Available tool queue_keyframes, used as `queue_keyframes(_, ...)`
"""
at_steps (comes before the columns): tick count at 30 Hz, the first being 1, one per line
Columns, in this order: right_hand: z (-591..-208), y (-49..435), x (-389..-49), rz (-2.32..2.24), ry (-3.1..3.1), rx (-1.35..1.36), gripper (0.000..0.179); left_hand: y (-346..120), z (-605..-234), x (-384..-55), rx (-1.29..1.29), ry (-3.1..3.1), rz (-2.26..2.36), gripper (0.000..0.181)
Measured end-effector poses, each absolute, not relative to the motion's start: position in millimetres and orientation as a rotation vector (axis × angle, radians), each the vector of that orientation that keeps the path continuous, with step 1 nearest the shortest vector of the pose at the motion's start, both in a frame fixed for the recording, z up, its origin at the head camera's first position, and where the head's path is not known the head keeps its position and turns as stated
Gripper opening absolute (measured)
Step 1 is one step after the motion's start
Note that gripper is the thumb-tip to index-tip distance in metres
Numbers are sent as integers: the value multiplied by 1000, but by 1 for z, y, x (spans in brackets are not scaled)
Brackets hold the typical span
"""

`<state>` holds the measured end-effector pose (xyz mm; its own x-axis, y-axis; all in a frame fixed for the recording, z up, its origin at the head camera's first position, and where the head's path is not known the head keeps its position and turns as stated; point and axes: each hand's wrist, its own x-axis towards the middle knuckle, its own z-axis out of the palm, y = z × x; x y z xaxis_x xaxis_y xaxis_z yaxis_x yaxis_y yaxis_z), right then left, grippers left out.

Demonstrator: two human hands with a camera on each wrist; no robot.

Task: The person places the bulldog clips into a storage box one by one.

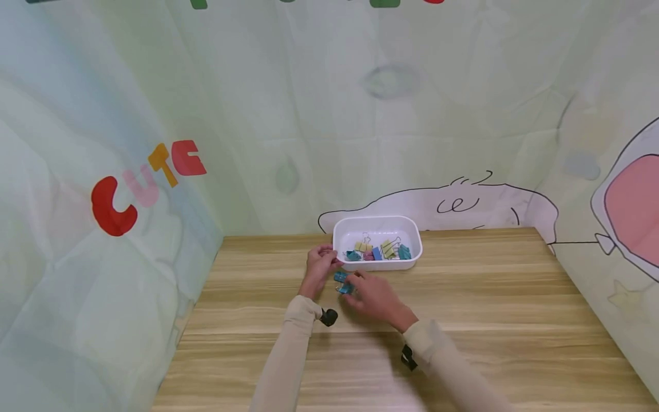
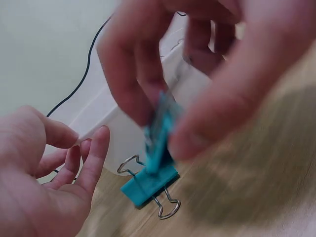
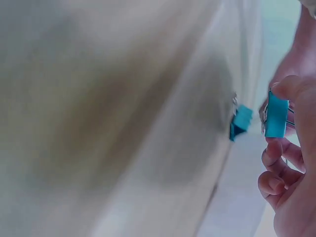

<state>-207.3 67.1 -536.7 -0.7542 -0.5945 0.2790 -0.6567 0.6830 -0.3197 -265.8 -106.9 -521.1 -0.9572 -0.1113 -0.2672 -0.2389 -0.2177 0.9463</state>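
Observation:
My right hand (image 1: 378, 296) pinches a teal binder clip (image 3: 276, 114) between thumb and fingers, just in front of the tray. A second teal binder clip (image 2: 149, 185) lies on the wooden table below it, both wire handles folded outward. At the left end of the white plastic tray (image 1: 378, 265), my left hand (image 1: 319, 268) pinches the rim between thumb and fingertips. Inside the tray are several binder clips, among them a yellow clip (image 1: 388, 248), a blue clip (image 1: 377, 253) and a teal clip (image 1: 404, 252).
The tray stands near the back edge of the wooden table (image 1: 479, 297), close to a printed cloth backdrop (image 1: 309, 114). More cloth hangs along the left and right sides. A black wrist strap piece (image 1: 329, 317) shows at the left cuff.

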Motion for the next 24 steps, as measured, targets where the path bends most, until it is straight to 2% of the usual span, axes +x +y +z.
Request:
queue_keyframes(14, -485, 94, -241, 526, -2724, 897, 34, -107, -525, -266, -415, 1940, 2337, 36)
queue_keyframes(24, -463, 117, -267, 441, -2779, 837, 38, -107, -525, -267, -455, 1946, 2298, 36)
